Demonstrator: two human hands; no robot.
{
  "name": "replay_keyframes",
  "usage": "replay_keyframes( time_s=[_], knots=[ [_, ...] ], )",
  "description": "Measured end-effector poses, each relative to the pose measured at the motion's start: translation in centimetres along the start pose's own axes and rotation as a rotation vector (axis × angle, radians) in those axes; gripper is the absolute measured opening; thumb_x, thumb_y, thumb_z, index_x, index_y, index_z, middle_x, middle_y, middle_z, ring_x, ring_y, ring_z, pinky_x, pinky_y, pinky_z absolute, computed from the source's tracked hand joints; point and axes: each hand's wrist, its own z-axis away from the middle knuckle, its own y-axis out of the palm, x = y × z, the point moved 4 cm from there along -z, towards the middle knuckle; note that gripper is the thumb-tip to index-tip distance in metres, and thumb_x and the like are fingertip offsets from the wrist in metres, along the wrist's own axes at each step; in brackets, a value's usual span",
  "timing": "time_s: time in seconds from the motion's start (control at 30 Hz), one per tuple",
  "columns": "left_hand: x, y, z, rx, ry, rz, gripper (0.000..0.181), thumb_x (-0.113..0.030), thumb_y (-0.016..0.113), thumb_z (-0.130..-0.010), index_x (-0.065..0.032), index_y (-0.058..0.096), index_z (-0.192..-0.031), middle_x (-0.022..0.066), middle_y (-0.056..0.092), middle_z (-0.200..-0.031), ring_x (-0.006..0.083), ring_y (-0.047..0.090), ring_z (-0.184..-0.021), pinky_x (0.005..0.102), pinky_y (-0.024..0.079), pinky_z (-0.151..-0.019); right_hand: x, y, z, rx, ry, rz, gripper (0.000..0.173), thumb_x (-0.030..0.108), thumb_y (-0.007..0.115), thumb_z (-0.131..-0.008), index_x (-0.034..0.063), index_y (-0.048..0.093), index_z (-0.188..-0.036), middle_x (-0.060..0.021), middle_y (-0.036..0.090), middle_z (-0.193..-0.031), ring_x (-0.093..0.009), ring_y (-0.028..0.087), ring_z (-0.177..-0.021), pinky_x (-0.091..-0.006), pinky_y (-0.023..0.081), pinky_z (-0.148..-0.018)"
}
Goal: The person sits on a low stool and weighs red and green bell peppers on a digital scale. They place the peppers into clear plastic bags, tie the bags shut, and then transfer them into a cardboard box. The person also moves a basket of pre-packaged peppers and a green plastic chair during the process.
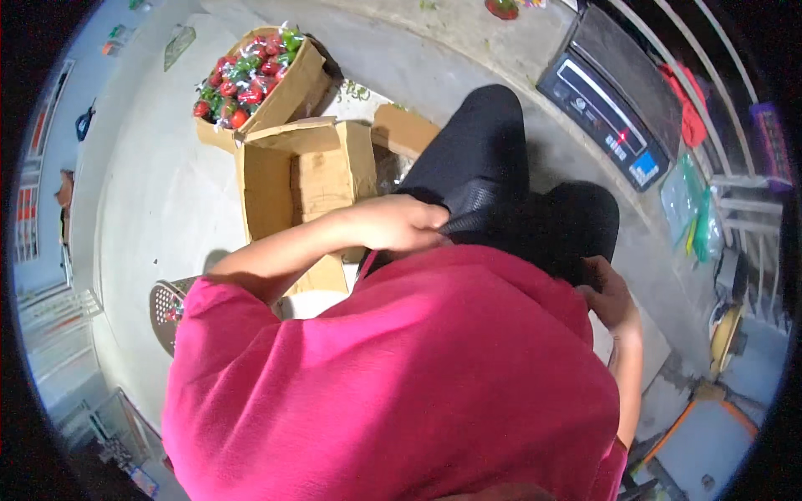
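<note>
My left hand (410, 227) lies across my lap, its fingers curled by the hem of the pink shirt (432, 351) and a dark mesh-like patch (475, 203) on the black trousers (482, 144). Whether it pinches any cloth is not clear. On the other side, my right hand (609, 293) rests at my hip, touching the trousers near the shirt's edge, its fingertips partly hidden. Beside my left forearm stands an open cardboard box (266, 185) with bare inner walls. Behind it, a second cardboard box (301, 91) is heaped with red and green peppers (250, 78) in clear plastic.
A digital scale (601, 119) sits on the raised ledge to the right, with plastic bags (692, 206) near a metal railing (742, 181). A perforated plastic basket (164, 313) stands at the left on the pale floor (163, 188). Green scraps (356, 91) lie beyond the boxes.
</note>
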Motion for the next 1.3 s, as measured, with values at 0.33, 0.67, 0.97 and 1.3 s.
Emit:
replay_keyframes(
  time_s=[0.33, 0.67, 0.97, 1.3],
  knots=[
    [-5.6, -7.7, -2.2, -0.205, -0.001, -0.082, 0.033, -0.036, 0.053, -0.082, -0.0037, 0.049, -0.082, 0.0011, 0.048, -0.073, 0.0118, 0.044, -0.069, 0.0264, 0.038, -0.064, 1.8, 0.2, 2.8, -0.158, -0.245, 0.027, 0.024, 0.024, 0.05, -0.083, 0.0014, 0.051, -0.092, -0.0185, 0.056, -0.082, -0.035, 0.056, -0.08, -0.0382, 0.043, -0.069],
    [-12.3, -2.5, -9.5, -0.02, 0.358, -0.236, 0.036, -0.029, 0.058, -0.078, -0.0019, 0.051, -0.101, 0.0145, 0.053, -0.097, 0.0298, 0.05, -0.095, 0.0344, 0.038, -0.083, -0.2, 1.5, 1.7, -0.328, -0.441, 0.126, 0.026, 0.025, 0.051, -0.082, 0.0027, 0.051, -0.095, -0.018, 0.056, -0.085, -0.034, 0.055, -0.081, -0.0398, 0.043, -0.069],
    [-3.3, -4.3, -6.3, -0.632, 0.159, -0.135, 0.041, -0.034, 0.048, -0.083, -0.0021, 0.05, -0.109, 0.0154, 0.046, -0.111, 0.0293, 0.041, -0.109, 0.0366, 0.029, -0.094, -7.7, 4.1, 3.6, -0.577, -0.147, -0.021, 0.037, 0.037, 0.051, -0.081, 0.003, 0.055, -0.096, -0.0168, 0.056, -0.092, -0.032, 0.055, -0.086, -0.0382, 0.043, -0.074],
    [22.9, 4.2, 10.7, -0.539, -1.588, -0.27, 0.077, -0.055, 0.061, -0.066, -0.0185, 0.032, -0.128, 0.0147, 0.021, -0.134, 0.0342, 0.018, -0.124, 0.0506, 0.025, -0.096, -9.6, 3.8, 1.5, -0.558, -0.067, -0.179, 0.023, 0.022, 0.053, -0.081, 0.0004, 0.055, -0.089, -0.015, 0.058, -0.078, -0.027, 0.058, -0.075, -0.0327, 0.043, -0.066]
  ],
)
